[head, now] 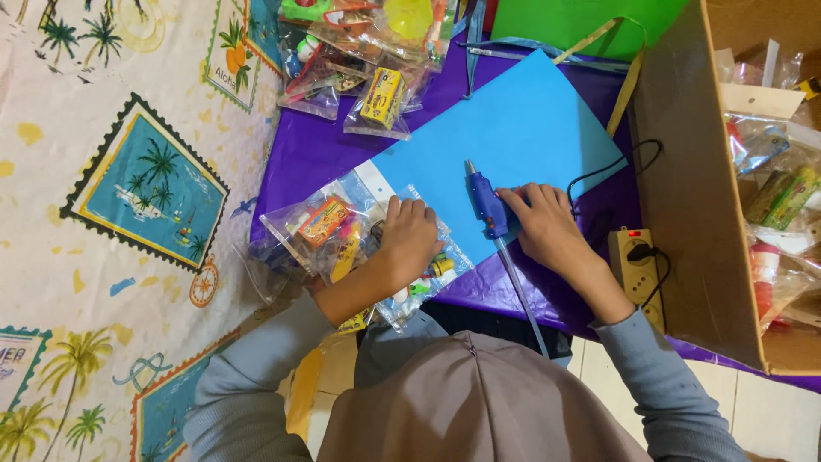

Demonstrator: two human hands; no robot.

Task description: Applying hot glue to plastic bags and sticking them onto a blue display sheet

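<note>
Head view: right hand (547, 224) w/ grip clamped on 1 blue glue gun (487, 204), nozzle at 12 o'clock, lying on 1 blue paper sheet (522, 128) over the purple surface (316, 150). Left hand (410, 235), at 9 o'clock of the gun, lies flat, fingers together, on 1 clear toy packet (329, 227). 1 power strip (633, 261) at 3 o'clock, 1 cardboard box (684, 188) beyond; approx. 3 more packets (385, 98) at 12.

I count one blue glue gun (487, 204) under my right hand (540, 224), one sheet of blue paper (513, 141), one power strip (634, 267) and one cardboard box (697, 184). By my left hand (410, 239), clear toy packets (329, 229) overlap, too many to count.
</note>
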